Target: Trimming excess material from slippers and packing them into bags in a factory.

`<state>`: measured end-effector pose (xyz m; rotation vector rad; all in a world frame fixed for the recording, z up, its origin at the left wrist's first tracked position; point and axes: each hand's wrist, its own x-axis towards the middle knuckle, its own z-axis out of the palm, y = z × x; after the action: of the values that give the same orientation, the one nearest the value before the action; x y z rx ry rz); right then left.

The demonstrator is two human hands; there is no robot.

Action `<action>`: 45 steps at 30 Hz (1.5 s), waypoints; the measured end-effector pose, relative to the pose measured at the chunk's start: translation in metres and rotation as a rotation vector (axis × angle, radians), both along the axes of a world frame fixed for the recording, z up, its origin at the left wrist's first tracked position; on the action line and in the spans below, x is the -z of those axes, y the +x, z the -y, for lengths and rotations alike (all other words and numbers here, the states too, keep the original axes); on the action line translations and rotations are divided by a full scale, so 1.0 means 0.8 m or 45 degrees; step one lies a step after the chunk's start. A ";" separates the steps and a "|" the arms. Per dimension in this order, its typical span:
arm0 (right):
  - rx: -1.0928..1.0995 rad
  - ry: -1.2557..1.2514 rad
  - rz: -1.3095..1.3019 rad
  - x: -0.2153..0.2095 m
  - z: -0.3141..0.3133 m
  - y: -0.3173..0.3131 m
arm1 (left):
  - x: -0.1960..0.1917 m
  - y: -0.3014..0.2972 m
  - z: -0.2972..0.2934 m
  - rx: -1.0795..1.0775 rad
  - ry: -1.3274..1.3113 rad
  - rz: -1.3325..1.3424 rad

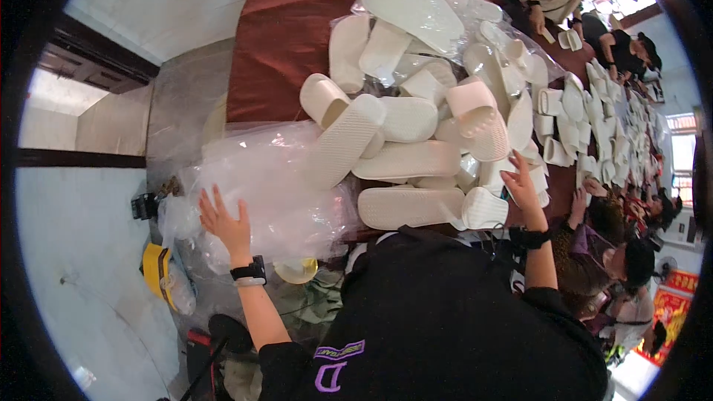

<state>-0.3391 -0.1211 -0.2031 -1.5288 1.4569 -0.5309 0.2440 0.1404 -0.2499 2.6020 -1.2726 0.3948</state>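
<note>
My left hand [225, 224] is open, fingers spread, at the left edge of a stack of clear plastic bags [260, 167]. My right hand [525, 187] has its fingers apart, beside the near right of a pile of white slide slippers. I cannot tell whether its fingertips touch one. Closest to it are a slipper [485, 209] with a ribbed strap and a pale pinkish slipper [486, 134] lying on top. Another slipper [345, 141] overlaps the bags' right edge. Several slippers in clear wrap [412, 7] lie at the far side.
A dark red cloth [271, 52] covers the long table, and more slippers [575, 115] run along it to the right. People work along both sides: one person's hand [577, 206] is close on my right. A yellow-trimmed bag [157, 275] is low at the left.
</note>
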 end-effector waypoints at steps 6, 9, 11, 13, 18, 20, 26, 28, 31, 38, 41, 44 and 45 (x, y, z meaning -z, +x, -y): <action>0.118 0.069 -0.017 -0.012 -0.026 -0.011 | 0.072 -0.024 0.053 -0.215 0.379 -0.344; 0.075 0.081 -0.122 -0.025 -0.045 -0.056 | 0.110 -0.030 0.050 -0.208 0.607 -0.320; 0.066 0.464 0.037 -0.022 -0.062 -0.084 | 0.122 -0.022 0.053 -0.172 0.597 -0.296; -0.240 0.221 -0.304 -0.024 -0.084 -0.073 | 0.124 -0.020 0.056 -0.159 0.598 -0.264; -0.438 -0.390 -0.907 0.055 -0.118 -0.041 | 0.124 -0.007 0.077 -0.160 0.649 -0.372; -0.407 -0.438 -0.894 0.067 -0.116 -0.036 | 0.118 -0.004 0.075 -0.174 0.532 -0.538; -0.284 -0.403 -0.278 0.062 -0.068 -0.075 | 0.077 -0.005 0.051 0.025 -0.014 -0.391; -0.181 -0.507 -0.236 0.070 -0.048 -0.106 | 0.058 -0.037 0.053 0.195 -0.256 -0.366; -0.132 -0.526 -0.306 0.074 -0.008 -0.135 | 0.022 -0.153 0.083 0.374 -0.266 -0.453; -0.015 -0.687 0.024 -0.036 0.118 -0.107 | -0.016 -0.366 0.146 0.976 0.052 -0.832; -0.003 -0.528 0.398 -0.119 0.162 -0.076 | -0.020 -0.415 0.168 1.073 0.425 -0.773; 0.057 -0.330 0.530 -0.154 0.201 -0.054 | 0.032 -0.422 0.169 1.070 0.648 -0.493; 0.066 -0.340 0.542 -0.152 0.214 -0.056 | 0.042 -0.424 0.169 1.076 0.648 -0.475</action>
<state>-0.3839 -0.2921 -0.0818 -1.4670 1.1280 -1.0471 -0.0953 0.0051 -0.2831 1.9988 -2.3214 -0.5947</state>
